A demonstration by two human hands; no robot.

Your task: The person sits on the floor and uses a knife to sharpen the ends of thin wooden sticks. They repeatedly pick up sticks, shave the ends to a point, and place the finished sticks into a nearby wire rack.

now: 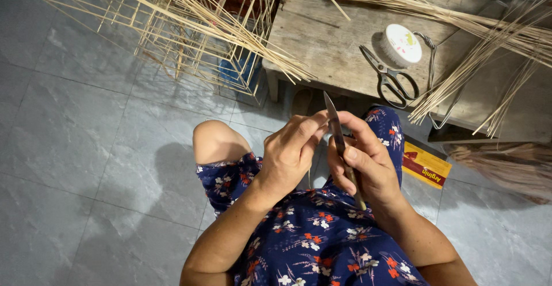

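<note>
My right hand point(368, 162) grips a slim knife point(333, 119) whose blade points up and away from me. Right beside it my left hand point(290, 153) is closed, its fingers pressed against the blade's left side; a thin bamboo sliver seems pinched there but is too small to make out clearly. Both hands hover above my lap, which is covered in dark blue flowered cloth point(310, 234). My bare left knee point(215, 139) sticks out just left of the hands.
A low wooden table point(322, 44) ahead carries scissors point(388, 76), a round white spool point(401, 45), metal tongs point(430, 61) and bundles of thin bamboo sticks point(494, 33). A stick-built frame point(184, 27) stands on the grey tiled floor at left. A yellow-red packet point(424, 168) lies by my right knee.
</note>
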